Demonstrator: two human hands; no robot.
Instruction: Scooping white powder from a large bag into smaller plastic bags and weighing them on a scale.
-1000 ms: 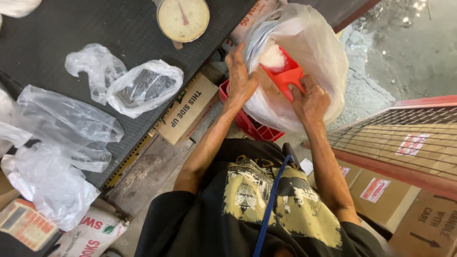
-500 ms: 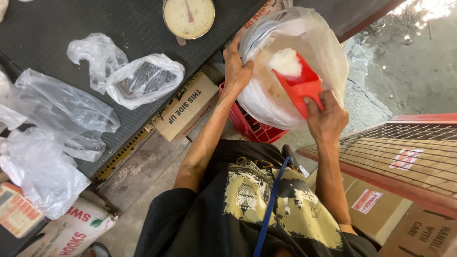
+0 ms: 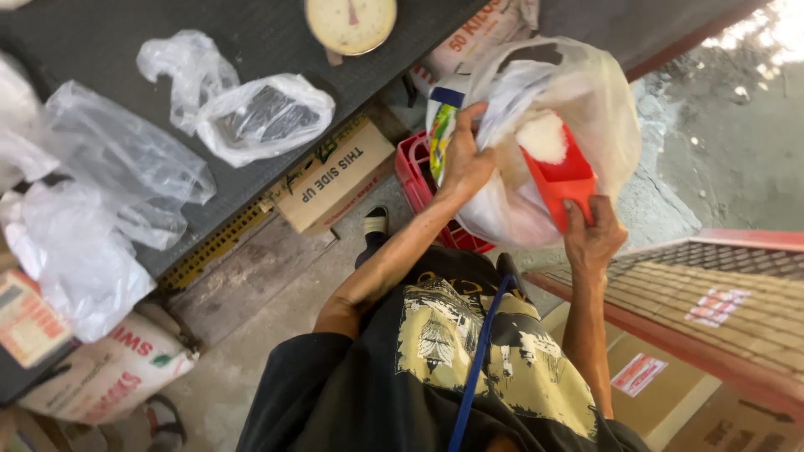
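My left hand (image 3: 466, 162) grips the rim of a large clear plastic bag (image 3: 586, 100) and holds it open, upper right of centre. My right hand (image 3: 591, 236) holds a red plastic scoop (image 3: 563, 184) by its lower end. The scoop sits inside the bag's mouth and carries a heap of white grains (image 3: 541, 137). The bag's bottom bulges white below the scoop. A red crate (image 3: 419, 172) stands on the floor right under the bag.
A dial scale (image 3: 350, 23) and several crumpled clear bags (image 3: 251, 113) lie on the dark table (image 3: 126, 25). A cardboard box (image 3: 333, 177) rests under its edge. Sacks (image 3: 109, 377) sit lower left. A red-edged counter (image 3: 720, 301) and more boxes (image 3: 662, 385) are at right.
The scoop has risen out of the bag's depth to its mouth, loaded with white grains. My right hand shifted down to its lower end. My left hand stays on the rim.
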